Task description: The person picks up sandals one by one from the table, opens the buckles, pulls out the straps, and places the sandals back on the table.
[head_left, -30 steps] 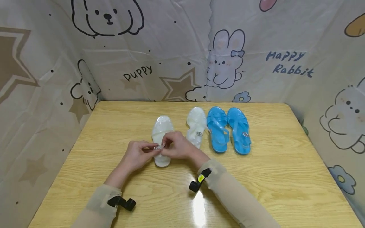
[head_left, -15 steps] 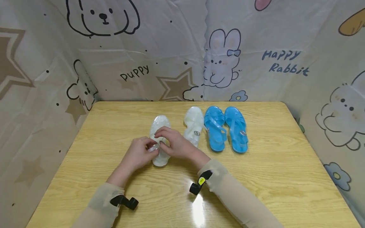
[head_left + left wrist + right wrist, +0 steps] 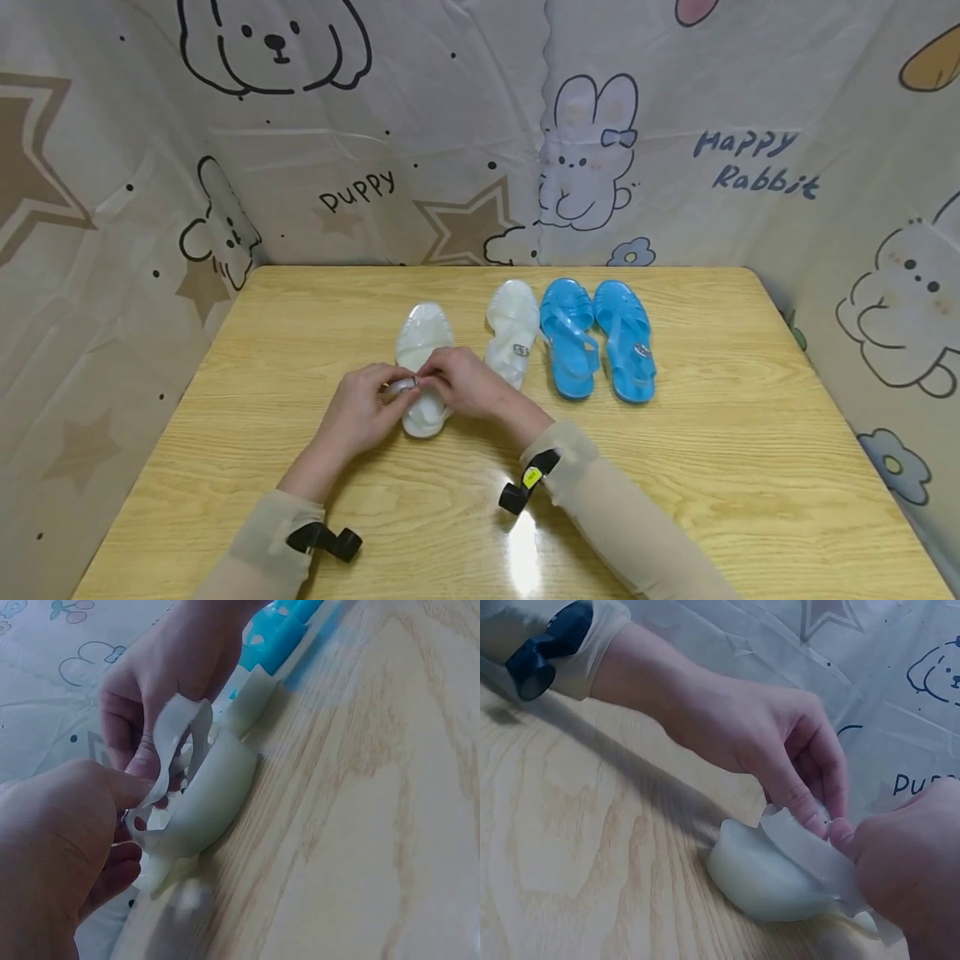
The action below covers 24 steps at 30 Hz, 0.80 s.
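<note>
A whitish translucent jelly sandal (image 3: pixel 423 333) lies toe away from me on the table, under both hands. My left hand (image 3: pixel 362 410) pinches its ankle strap near a small silvery buckle (image 3: pixel 406 384). Thumb and fingertips of my right hand (image 3: pixel 472 383) meet beside the buckle and pinch the strap's end there, though the fingers hide most of it. In the left wrist view, the strap (image 3: pixel 174 724) stands up in a loop above the sandal's heel (image 3: pixel 217 791). The right wrist view shows both hands' fingertips close together over the strap (image 3: pixel 802 847).
To the right, the other white sandal (image 3: pixel 512 307) lies with its buckle fastened, partly behind my right forearm. Two blue jelly sandals (image 3: pixel 567 304) stand side by side beyond it. The wooden table (image 3: pixel 720 467) meets a printed cloth backdrop (image 3: pixel 450 125) at its far edge.
The buckle has turned from facing up to edge-on. My right fingers spread apart half a second ago and have now come together at the strap. The left hand has kept its hold.
</note>
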### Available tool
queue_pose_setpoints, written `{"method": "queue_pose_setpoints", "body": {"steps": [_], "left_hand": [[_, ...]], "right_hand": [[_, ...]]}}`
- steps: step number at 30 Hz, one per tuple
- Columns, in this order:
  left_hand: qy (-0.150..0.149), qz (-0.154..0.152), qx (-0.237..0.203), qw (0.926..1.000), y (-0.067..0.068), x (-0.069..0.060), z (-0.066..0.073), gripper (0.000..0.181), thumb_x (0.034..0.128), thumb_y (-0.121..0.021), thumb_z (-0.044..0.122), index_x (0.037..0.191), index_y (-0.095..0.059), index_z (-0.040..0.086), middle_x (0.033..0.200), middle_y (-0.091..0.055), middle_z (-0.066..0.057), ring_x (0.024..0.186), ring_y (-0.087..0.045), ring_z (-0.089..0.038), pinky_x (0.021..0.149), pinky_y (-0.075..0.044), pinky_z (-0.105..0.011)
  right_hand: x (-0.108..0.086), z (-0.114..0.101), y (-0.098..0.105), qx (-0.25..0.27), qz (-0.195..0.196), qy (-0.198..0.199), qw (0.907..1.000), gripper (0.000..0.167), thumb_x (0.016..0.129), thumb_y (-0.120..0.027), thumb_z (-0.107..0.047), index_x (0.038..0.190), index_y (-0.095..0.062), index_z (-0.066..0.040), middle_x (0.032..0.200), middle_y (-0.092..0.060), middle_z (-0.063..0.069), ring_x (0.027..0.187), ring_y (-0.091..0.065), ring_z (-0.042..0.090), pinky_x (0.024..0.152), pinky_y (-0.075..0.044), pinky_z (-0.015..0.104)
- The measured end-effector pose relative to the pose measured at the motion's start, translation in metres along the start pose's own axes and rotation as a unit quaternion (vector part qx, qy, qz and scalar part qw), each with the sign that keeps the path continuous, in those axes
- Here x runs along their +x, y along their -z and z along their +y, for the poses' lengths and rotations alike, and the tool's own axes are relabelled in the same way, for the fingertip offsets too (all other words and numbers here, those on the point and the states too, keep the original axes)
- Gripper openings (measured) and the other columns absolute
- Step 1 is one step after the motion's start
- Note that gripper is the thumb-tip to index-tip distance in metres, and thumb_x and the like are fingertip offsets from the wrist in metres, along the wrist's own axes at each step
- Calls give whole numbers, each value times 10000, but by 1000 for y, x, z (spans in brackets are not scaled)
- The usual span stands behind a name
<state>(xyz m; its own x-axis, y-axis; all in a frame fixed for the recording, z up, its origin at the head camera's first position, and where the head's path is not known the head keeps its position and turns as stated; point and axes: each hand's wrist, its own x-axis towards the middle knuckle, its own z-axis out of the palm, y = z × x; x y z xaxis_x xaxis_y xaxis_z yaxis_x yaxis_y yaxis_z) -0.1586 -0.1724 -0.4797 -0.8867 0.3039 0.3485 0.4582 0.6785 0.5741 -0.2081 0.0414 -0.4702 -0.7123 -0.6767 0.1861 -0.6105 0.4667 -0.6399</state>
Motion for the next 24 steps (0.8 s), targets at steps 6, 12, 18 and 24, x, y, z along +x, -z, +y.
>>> {"method": "queue_pose_setpoints", "body": {"steps": [6, 12, 18, 24], "left_hand": [[-54, -137, 289, 9995, 1, 5, 7, 188, 934, -830, 221, 1062, -779, 93, 1022, -766, -48, 966, -719, -238, 847, -583, -472], [-376, -121, 680, 9969, 3, 9, 11, 164, 860, -843, 167, 986, -779, 83, 900, -764, -47, 794, -703, -221, 713, -578, -444], [-403, -107, 529, 9977, 7, 10, 7, 136, 893, -852, 194, 962, -782, 100, 794, -723, 22, 639, -594, -121, 588, -512, -333], [-291, -187, 193, 9992, 8, 11, 5, 151, 908, -860, 189, 984, -781, 85, 824, -740, 11, 695, -632, -93, 625, -542, -323]], "right_hand": [[0, -3, 0, 168, -131, -468, 9987, 79, 1050, -679, -104, 1092, -722, -51, 1018, -700, 30, 951, -655, 142, 861, -546, 271], [0, -8, 2, 168, -182, -615, 9978, 38, 1025, -704, -86, 1046, -706, -55, 967, -658, 14, 887, -614, 136, 778, -528, 269], [-3, -6, -3, 577, 102, -496, 9971, 85, 1030, -690, -79, 959, -660, -118, 875, -656, -23, 804, -598, 122, 710, -506, 262], [-5, 3, -12, 1815, 365, -693, 9803, 88, 1026, -685, -73, 950, -658, -106, 883, -695, -33, 849, -621, 110, 766, -508, 269]]}}
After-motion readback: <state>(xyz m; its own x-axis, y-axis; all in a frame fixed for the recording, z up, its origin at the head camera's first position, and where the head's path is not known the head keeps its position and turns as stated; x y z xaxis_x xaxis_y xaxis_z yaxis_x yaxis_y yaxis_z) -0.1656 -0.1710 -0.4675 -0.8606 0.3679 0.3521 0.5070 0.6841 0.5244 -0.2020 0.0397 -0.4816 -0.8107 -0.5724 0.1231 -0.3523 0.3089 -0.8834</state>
